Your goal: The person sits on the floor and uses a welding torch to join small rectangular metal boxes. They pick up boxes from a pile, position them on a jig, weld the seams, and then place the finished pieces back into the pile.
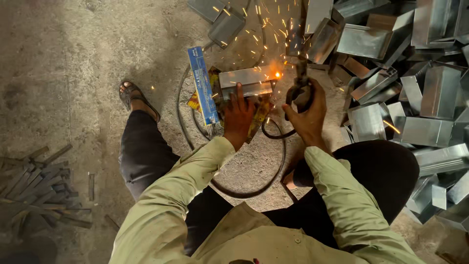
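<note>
The person squats on the rough concrete floor (73, 73), and the camera looks down at both arms in pale green sleeves. The left hand (238, 115) lies flat with spread fingers on the grey folded sheet-metal box (244, 82), which rests on the floor in front of the knees, and presses on its near edge. The right hand (308, 115) is closed around the dark welding electrode holder (299, 93); the fingers wrap the handle, so most of it is hidden. The thin rod from the holder is hard to see, because a bright orange glow (277, 74) sits at the right end of the box and sparks fly up from it over the pile behind. A black cable (281, 161) runs from the holder in a loop on the floor and passes under the arms, where I cannot follow it. Just left of the box lies a long blue cardboard packet (202, 85) with grey rods coming out of its near end; under the box is something yellow and red, mostly covered. To the right, many similar grey metal boxes (420, 98) are piled, cut off by the picture edge. At the lower left a heap of dark narrow metal strips (39, 190) is in shadow. One foot in a dark sandal (132, 95) shows at left.
</note>
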